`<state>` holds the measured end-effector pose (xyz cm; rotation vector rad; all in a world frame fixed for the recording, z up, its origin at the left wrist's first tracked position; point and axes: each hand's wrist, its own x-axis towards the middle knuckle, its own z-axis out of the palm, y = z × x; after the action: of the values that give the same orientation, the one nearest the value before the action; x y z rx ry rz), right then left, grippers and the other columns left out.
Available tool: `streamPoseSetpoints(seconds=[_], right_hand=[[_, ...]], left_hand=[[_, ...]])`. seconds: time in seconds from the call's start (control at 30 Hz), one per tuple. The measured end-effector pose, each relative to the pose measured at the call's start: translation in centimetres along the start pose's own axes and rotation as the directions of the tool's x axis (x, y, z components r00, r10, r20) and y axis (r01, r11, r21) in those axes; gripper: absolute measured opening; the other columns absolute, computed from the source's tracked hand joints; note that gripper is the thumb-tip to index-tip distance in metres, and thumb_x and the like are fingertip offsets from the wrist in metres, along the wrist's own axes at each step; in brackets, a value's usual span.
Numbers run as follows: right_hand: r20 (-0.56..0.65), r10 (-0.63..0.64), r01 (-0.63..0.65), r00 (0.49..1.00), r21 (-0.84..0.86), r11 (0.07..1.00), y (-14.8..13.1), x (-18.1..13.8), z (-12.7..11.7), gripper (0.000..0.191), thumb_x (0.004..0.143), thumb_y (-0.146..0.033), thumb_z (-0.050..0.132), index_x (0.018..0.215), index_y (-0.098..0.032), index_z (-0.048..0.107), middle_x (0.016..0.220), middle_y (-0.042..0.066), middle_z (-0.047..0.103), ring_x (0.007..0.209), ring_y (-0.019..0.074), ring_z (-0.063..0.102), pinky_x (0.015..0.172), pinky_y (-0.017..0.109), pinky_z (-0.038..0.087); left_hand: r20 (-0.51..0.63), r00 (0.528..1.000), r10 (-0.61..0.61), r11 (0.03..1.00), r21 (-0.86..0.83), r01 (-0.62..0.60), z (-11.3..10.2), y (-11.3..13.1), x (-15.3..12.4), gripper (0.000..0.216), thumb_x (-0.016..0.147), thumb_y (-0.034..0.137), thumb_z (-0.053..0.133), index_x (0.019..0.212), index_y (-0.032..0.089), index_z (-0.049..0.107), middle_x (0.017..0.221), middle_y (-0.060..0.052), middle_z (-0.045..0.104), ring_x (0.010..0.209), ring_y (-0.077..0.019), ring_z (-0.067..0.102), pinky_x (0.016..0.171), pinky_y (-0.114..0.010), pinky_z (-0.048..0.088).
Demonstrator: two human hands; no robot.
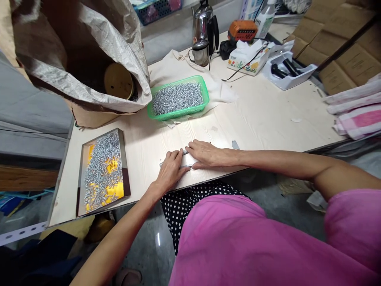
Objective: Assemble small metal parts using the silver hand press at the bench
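Note:
Near the front edge of the table, a short flat pale piece with metallic-looking edges (pixel 187 159) lies between my two hands; its exact kind I cannot make out. My left hand (pixel 170 170) is closed over its left end, fingers bent and thumb pointing right. On its right end, my right hand (pixel 206 154) grips with the fingers along the far edge and the thumb along the near edge. Both palms hide much of the piece. Beyond them stands a green plastic basket (pixel 177 116) full of small silvery screw-like metal parts (pixel 178 97).
At left, a shallow tray (pixel 122 147) holds more small metal parts over a yellow bottom. A large woven sack (pixel 139 75) stands behind it with a round tin inside. Farther back are a kettle (pixel 203 24), metal mug (pixel 200 53), orange battery (pixel 242 30) and tissue box (pixel 247 59).

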<state>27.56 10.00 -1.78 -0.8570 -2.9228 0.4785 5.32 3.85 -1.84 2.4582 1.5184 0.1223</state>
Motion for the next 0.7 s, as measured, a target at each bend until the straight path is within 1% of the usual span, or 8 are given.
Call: streamPoseSetpoints(seconds=[0.2,0.3,0.37,0.47,0.53,0.6,0.63,0.7], right_hand=[[-0.013,0.015,-0.015,1.0,-0.018,1.0,0.4,1.3,1.1,0.016,0.103,-0.027,0.06,0.104,-0.013,0.067,0.105,0.013,0.065,0.101,0.0253,0.054,0.085,0.037,0.042],[-0.03,-0.016,0.016,0.999,-0.003,1.0,1.1,2.2,1.5,0.019,0.106,-0.023,0.05,0.101,-0.015,0.066,0.1,0.01,0.065,0.097,0.0234,0.053,0.085,0.036,0.041],[-0.058,-0.032,0.032,0.998,-0.012,0.999,1.4,2.6,1.5,0.018,0.106,-0.024,0.05,0.102,-0.016,0.066,0.101,0.01,0.065,0.097,0.0236,0.053,0.085,0.037,0.041],[-0.088,-0.013,0.009,0.996,-0.042,0.999,2.0,3.1,0.9,0.021,0.103,-0.031,0.06,0.113,-0.014,0.066,0.113,0.014,0.063,0.103,0.0258,0.053,0.087,0.038,0.042],[-0.034,-0.009,0.007,0.999,-0.058,0.998,2.6,3.4,0.0,0.039,0.096,-0.042,0.07,0.118,-0.011,0.066,0.119,0.017,0.061,0.105,0.0284,0.053,0.087,0.039,0.043],[0.059,-0.028,0.03,0.998,-0.04,0.999,3.3,3.9,-0.9,0.05,0.092,-0.053,0.073,0.117,-0.01,0.069,0.117,0.018,0.062,0.103,0.0291,0.054,0.085,0.038,0.043],[0.092,-0.039,0.04,0.995,-0.016,0.999,3.6,4.2,-1.2,0.049,0.093,-0.054,0.072,0.116,-0.011,0.07,0.114,0.017,0.062,0.101,0.0283,0.055,0.084,0.037,0.043],[0.098,-0.046,0.043,0.994,0.027,0.999,4.3,5.0,-1.6,0.036,0.097,-0.045,0.068,0.113,-0.013,0.072,0.111,0.015,0.064,0.097,0.0256,0.056,0.083,0.035,0.041]], left_hand=[[-0.041,0.998,-0.036,0.999,-0.023,0.035,0.7,0.0,1.4,0.025,0.101,0.037,0.063,0.114,0.016,0.071,0.101,-0.01,0.069,0.097,-0.0278,0.058,0.087,-0.041,0.052],[-0.098,0.991,-0.095,0.995,-0.017,0.094,1.0,-0.5,2.0,0.023,0.103,0.034,0.059,0.101,0.017,0.074,0.094,-0.01,0.068,0.094,-0.0272,0.058,0.084,-0.039,0.051],[-0.119,0.986,-0.119,0.993,-0.001,0.12,1.0,-0.8,2.2,0.022,0.103,0.034,0.059,0.102,0.018,0.075,0.094,-0.009,0.069,0.094,-0.0271,0.059,0.084,-0.039,0.051],[-0.158,0.975,-0.158,0.986,0.026,0.164,1.2,-0.5,1.8,0.028,0.101,0.038,0.064,0.119,0.019,0.071,0.107,-0.011,0.073,0.103,-0.0286,0.061,0.091,-0.041,0.053],[-0.213,0.962,-0.174,0.983,0.018,0.182,1.7,0.2,1.1,0.038,0.1,0.039,0.065,0.131,0.018,0.065,0.128,-0.014,0.071,0.116,-0.0309,0.061,0.1,-0.046,0.053],[-0.27,0.948,-0.166,0.986,-0.012,0.169,2.8,1.4,0.1,0.044,0.101,0.035,0.064,0.14,0.016,0.06,0.146,-0.017,0.063,0.133,-0.0333,0.056,0.111,-0.052,0.049],[-0.292,0.944,-0.157,0.987,-0.033,0.155,3.4,2.0,-0.3,0.045,0.102,0.034,0.062,0.143,0.016,0.057,0.152,-0.019,0.058,0.14,-0.0343,0.052,0.115,-0.054,0.047],[-0.304,0.942,-0.144,0.989,-0.081,0.125,4.6,3.3,-1.2,0.048,0.103,0.032,0.059,0.147,0.016,0.053,0.157,-0.021,0.053,0.149,-0.0354,0.046,0.119,-0.058,0.043]])
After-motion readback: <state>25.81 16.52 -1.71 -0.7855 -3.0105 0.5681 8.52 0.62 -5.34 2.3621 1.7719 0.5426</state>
